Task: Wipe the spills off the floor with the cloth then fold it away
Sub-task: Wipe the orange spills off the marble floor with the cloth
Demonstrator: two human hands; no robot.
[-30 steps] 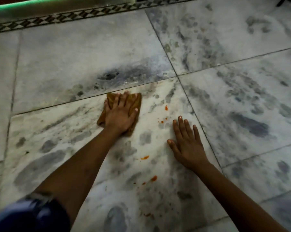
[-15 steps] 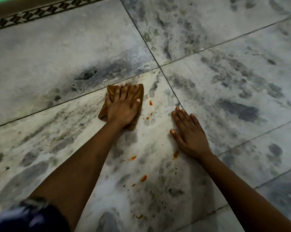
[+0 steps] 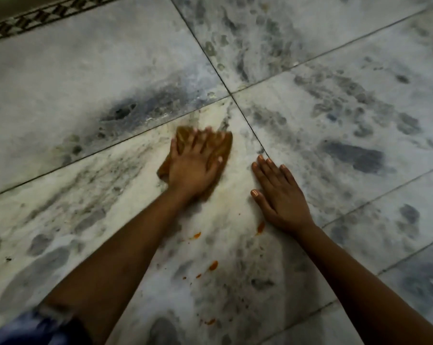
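Note:
A brown-orange cloth (image 3: 224, 148) lies flat on the marble floor (image 3: 335, 120), near where four tiles meet. My left hand (image 3: 193, 168) presses down on it with fingers spread, covering most of it; the hand is motion-blurred. My right hand (image 3: 277, 195) rests flat on the floor just right of the cloth, palm down, holding nothing. Orange spill marks sit nearer to me: one by my right wrist (image 3: 260, 227), one beside my left forearm (image 3: 196, 235), and one lower down (image 3: 213, 265) with small specks around it.
Grey-veined white tiles with dark grout lines (image 3: 255, 135) fill the view. A dark patterned border strip (image 3: 36, 18) runs along the far left edge. A blue sleeve (image 3: 36, 327) shows at the bottom left.
My left hand has slid the cloth to the right over the orange spots beside my thumb; they no longer show. My right hand stays planted on the floor.

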